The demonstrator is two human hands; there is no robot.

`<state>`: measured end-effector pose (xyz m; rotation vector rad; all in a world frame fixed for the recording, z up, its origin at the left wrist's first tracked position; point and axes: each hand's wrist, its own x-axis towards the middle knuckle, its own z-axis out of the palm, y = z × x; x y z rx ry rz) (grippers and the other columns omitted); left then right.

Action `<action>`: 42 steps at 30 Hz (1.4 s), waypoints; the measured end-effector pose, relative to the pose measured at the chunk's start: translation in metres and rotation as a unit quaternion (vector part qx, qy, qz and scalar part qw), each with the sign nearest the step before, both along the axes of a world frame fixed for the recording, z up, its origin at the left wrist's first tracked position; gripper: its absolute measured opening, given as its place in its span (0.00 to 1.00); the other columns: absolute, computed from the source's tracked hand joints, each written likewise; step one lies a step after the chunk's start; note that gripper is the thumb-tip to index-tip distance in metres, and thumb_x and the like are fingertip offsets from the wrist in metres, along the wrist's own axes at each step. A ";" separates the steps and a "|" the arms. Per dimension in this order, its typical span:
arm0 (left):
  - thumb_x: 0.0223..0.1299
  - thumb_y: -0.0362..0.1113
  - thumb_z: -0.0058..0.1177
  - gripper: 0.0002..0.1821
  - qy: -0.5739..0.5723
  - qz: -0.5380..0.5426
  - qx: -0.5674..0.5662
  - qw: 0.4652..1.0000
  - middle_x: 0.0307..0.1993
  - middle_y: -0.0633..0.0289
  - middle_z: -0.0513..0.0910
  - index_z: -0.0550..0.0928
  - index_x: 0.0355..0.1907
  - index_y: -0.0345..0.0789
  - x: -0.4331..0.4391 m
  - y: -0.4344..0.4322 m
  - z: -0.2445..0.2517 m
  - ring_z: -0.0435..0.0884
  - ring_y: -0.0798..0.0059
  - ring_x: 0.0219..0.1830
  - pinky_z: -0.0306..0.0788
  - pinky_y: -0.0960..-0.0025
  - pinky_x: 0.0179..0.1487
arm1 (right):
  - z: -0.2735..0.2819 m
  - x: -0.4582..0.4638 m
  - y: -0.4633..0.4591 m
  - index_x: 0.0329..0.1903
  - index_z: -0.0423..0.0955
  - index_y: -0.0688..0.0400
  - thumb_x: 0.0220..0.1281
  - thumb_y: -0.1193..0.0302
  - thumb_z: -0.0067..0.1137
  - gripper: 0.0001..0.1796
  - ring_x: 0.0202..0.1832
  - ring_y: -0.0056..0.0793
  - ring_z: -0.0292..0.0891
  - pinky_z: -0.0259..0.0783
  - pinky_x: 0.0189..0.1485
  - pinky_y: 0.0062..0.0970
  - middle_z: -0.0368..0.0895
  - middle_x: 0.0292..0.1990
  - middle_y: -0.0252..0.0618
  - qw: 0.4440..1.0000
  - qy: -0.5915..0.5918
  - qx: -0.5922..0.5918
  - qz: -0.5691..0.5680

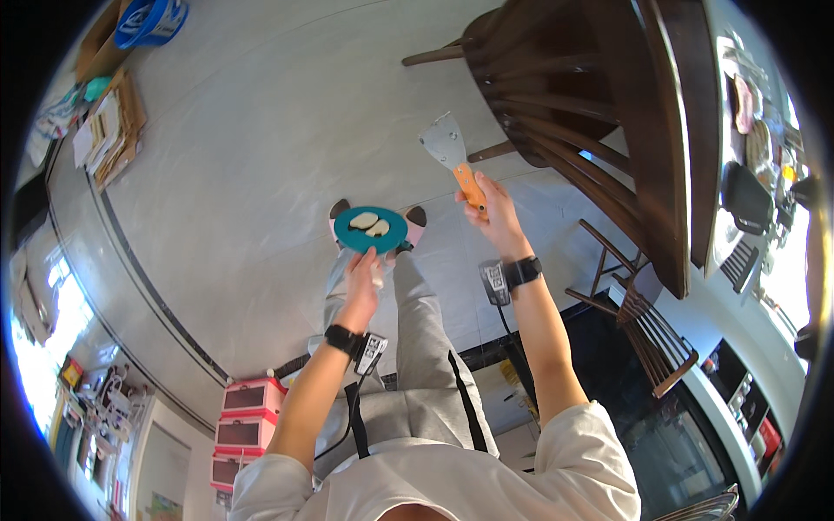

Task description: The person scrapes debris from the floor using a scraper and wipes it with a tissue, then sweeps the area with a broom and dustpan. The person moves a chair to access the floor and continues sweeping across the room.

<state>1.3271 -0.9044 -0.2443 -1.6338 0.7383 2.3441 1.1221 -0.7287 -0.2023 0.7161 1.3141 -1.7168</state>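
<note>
My left hand (363, 280) is at the near edge of a round teal dish (345, 237), held out above my feet. Whether the dish is a plate or a shallow pan is unclear. A small whitish part shows beside the thumb, perhaps a handle. Two flat cream-coloured pieces (365, 221) with dark patches lie on the dish. In my right hand (498, 218) is a wide-bladed metal scraper (444, 140) with an orange wooden handle, its blade pointing up and away from me. The scraper is apart from the dish, to its right and farther out.
Dark wooden chairs (547, 84) stand at a table on the right, with items on its top (726, 215). At the far left are a blue bucket (156, 29) and a stack of cardboard (117, 130). Pink drawers (244, 433) stand at lower left. Grey tile floor (260, 130) lies ahead.
</note>
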 end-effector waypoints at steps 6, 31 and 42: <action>0.61 0.38 0.46 0.06 -0.042 0.038 0.035 0.998 0.22 0.67 0.72 0.70 0.31 0.39 -0.062 -0.003 -0.001 0.71 0.75 0.22 0.65 0.75 0.25 | 0.013 0.048 -0.056 0.43 0.67 0.58 0.67 0.60 0.42 0.14 0.15 0.17 0.63 0.54 0.13 0.13 0.74 0.24 0.39 0.996 0.015 -0.054 0.068; 0.60 0.37 0.42 0.07 0.116 0.171 0.163 0.965 0.13 0.68 0.63 0.70 0.29 0.37 -0.073 -0.030 -0.010 0.67 0.66 0.33 0.65 0.65 0.45 | -0.015 0.102 -0.094 0.42 0.72 0.67 0.54 0.70 0.59 0.16 0.21 0.18 0.69 0.64 0.23 0.17 0.76 0.26 0.37 0.989 0.084 0.073 0.093; 0.63 0.39 0.40 0.08 0.066 0.169 0.199 0.963 0.13 0.73 0.64 0.72 0.29 0.43 -0.056 -0.034 -0.027 0.73 0.76 0.38 0.61 0.58 0.54 | -0.061 0.041 -0.008 0.33 0.75 0.63 0.54 0.72 0.56 0.06 0.25 0.15 0.66 0.65 0.29 0.18 0.74 0.24 0.28 0.911 0.274 0.288 0.115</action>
